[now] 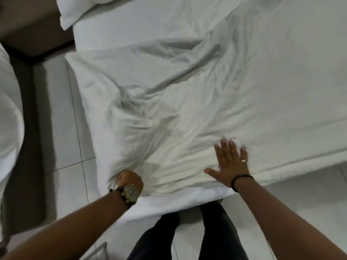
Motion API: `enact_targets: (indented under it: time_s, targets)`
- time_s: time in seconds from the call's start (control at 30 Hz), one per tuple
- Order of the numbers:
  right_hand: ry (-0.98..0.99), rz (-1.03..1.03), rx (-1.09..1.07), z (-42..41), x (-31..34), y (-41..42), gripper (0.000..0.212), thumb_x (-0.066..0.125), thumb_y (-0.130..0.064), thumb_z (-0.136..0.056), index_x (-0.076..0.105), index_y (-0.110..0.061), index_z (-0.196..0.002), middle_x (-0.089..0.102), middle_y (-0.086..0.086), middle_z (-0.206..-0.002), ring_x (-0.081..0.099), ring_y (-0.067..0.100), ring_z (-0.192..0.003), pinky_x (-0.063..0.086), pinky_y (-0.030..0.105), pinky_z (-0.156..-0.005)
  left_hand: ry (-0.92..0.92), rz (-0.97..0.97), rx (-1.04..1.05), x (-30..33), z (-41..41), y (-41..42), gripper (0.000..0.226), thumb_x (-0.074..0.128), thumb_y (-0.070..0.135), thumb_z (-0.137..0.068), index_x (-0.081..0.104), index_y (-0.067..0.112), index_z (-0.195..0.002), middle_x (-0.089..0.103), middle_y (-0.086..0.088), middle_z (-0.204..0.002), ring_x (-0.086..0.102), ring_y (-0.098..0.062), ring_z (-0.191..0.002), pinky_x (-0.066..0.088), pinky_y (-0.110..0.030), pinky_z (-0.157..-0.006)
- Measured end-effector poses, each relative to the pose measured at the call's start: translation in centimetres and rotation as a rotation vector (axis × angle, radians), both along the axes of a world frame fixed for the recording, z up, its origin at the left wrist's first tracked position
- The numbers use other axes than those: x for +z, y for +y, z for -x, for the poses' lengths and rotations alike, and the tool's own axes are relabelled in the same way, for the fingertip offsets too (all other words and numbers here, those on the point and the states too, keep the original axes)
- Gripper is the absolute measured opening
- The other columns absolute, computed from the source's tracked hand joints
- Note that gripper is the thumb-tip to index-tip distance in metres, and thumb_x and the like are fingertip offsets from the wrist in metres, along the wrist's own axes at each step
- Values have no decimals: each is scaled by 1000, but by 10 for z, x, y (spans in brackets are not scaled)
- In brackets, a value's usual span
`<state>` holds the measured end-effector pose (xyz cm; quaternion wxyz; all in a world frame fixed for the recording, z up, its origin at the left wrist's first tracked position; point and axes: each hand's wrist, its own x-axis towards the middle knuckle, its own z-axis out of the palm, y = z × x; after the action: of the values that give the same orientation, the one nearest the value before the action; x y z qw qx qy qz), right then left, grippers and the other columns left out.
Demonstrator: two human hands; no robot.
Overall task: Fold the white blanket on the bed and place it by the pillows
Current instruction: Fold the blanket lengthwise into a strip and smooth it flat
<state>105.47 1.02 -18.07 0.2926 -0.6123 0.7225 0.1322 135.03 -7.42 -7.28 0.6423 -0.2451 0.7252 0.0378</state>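
The white blanket lies rumpled across the bed, its near corner hanging over the bed's edge. My left hand, with a watch on the wrist, is shut on a bunched fold of the blanket at the near left corner. My right hand lies flat on the blanket near the front edge, fingers spread, a ring on one finger and a dark band on the wrist. A white pillow shows at the top left, at the head of the bed.
White floor tiles run along the bed's left side and under my dark-trousered legs. A dark wooden piece of furniture stands at the top left. More white bedding fills the left edge.
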Motion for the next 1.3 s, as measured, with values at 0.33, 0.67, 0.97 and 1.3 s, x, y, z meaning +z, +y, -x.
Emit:
enact_targets:
  time_s: [0.33,0.67,0.97,1.3]
  targets:
    - [40,-170,-425,-76,17,-13,95,30,-69,-89,-20,-17,-151,-34,10,-155,-29,31,-144,-9,61,-114,644,-10,76,-19,-18,-81,99,52,64,-81,26,-2,-149,22,-27,-155,13,-42,-147,8,-30,-117]
    - [-137,-292,-704,-267,42,-70,163,41,-103,-37,-35,-2,-140,-41,27,-146,-37,42,-137,-14,64,-111,535,256,158,-4,-184,-167,112,30,102,-52,56,24,-127,60,-7,-127,58,-28,-112,46,-38,-89]
    - [-171,-406,-775,-261,28,-84,172,54,-98,-29,-45,0,-130,-55,26,-133,-47,43,-128,-24,63,-104,632,76,-167,-71,-106,-149,170,81,75,-29,-29,26,-149,-34,-12,-157,-27,-43,-144,-5,-74,-107]
    - [-216,-324,-871,-259,7,-92,166,54,-97,-36,-55,0,-116,-62,24,-123,-51,42,-125,-30,62,-102,310,-19,-73,-104,-69,-164,177,73,86,-19,-59,18,-115,-68,-19,-122,-57,-51,-114,-21,-80,-95]
